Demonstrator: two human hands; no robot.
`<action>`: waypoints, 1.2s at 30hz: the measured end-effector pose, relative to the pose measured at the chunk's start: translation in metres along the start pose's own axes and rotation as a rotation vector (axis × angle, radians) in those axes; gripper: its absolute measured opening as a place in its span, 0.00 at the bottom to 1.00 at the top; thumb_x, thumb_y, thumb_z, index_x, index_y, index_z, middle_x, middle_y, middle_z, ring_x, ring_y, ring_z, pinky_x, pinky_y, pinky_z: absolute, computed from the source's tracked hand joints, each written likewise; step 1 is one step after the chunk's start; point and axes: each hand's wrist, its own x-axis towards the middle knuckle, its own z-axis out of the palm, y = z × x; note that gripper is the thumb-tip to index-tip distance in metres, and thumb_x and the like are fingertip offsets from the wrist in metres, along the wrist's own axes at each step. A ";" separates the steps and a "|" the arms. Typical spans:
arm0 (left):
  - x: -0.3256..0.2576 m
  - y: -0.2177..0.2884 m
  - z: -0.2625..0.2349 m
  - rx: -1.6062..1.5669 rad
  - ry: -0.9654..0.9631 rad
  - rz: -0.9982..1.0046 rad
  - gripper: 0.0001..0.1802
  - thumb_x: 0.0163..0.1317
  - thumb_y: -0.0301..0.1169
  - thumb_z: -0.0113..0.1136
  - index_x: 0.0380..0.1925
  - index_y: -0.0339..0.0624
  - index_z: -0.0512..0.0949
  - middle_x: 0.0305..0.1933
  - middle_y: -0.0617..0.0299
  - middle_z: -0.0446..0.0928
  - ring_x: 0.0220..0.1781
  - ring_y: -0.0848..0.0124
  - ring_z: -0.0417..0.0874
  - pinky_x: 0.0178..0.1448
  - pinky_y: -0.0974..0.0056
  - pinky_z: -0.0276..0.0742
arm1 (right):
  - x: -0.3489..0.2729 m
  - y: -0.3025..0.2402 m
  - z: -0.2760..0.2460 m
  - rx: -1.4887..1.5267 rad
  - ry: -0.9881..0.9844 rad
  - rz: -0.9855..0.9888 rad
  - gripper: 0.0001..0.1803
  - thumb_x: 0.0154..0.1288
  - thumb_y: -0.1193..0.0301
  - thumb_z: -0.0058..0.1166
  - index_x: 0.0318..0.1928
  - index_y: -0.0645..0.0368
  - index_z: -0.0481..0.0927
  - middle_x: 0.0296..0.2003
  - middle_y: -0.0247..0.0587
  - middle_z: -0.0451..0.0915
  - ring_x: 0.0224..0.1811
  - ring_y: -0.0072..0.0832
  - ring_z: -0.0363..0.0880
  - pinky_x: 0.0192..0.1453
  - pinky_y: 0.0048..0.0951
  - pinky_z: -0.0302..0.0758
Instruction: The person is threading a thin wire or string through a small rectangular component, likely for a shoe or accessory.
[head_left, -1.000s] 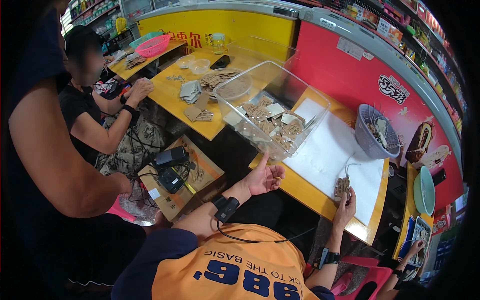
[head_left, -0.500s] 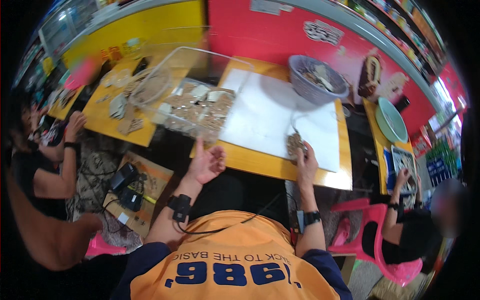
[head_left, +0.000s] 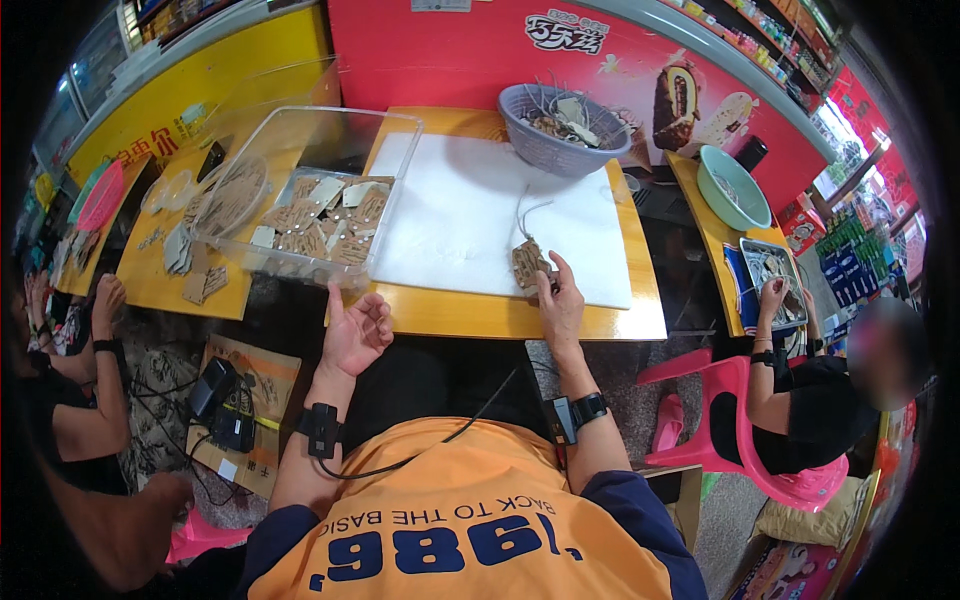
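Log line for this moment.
right hand: holding brown card bundle over white mat | left hand: palm up near clear bin | lavender basket: mat's far right

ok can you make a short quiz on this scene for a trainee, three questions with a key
1. Which of the wearer's hands holds the brown tags?
2. True or false: the basket stands to the right of the clear tub.
3. The wearer's left hand is nearest to: a) the basket b) the clear tub c) the green bowl

Key: 1. the right hand; 2. true; 3. b
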 end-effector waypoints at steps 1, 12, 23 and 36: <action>0.001 -0.001 0.001 0.004 -0.013 -0.010 0.41 0.61 0.71 0.35 0.30 0.45 0.80 0.27 0.62 0.76 0.24 0.68 0.73 0.30 0.66 0.69 | 0.000 0.002 0.000 -0.001 0.014 -0.004 0.20 0.66 0.69 0.55 0.58 0.57 0.74 0.24 0.43 0.77 0.23 0.28 0.74 0.30 0.30 0.72; -0.001 0.001 0.003 -0.031 0.009 0.021 0.38 0.61 0.71 0.39 0.29 0.44 0.76 0.22 0.68 0.61 0.19 0.73 0.56 0.22 0.70 0.53 | 0.002 0.012 0.011 0.009 0.061 -0.064 0.17 0.65 0.64 0.54 0.52 0.57 0.78 0.37 0.51 0.81 0.39 0.44 0.81 0.43 0.38 0.76; 0.013 -0.011 -0.021 0.105 -0.082 0.064 0.21 0.72 0.51 0.44 0.39 0.47 0.78 0.31 0.66 0.76 0.24 0.73 0.71 0.28 0.69 0.69 | 0.000 0.013 0.001 -0.004 0.139 -0.075 0.15 0.67 0.66 0.50 0.52 0.56 0.75 0.33 0.53 0.80 0.37 0.49 0.80 0.40 0.43 0.75; 0.016 -0.013 -0.017 0.205 -0.071 -0.005 0.11 0.70 0.39 0.51 0.36 0.44 0.76 0.30 0.65 0.78 0.25 0.71 0.77 0.32 0.66 0.73 | 0.001 0.013 -0.002 -0.033 0.027 0.082 0.16 0.70 0.65 0.49 0.55 0.55 0.76 0.34 0.50 0.81 0.35 0.41 0.81 0.41 0.38 0.76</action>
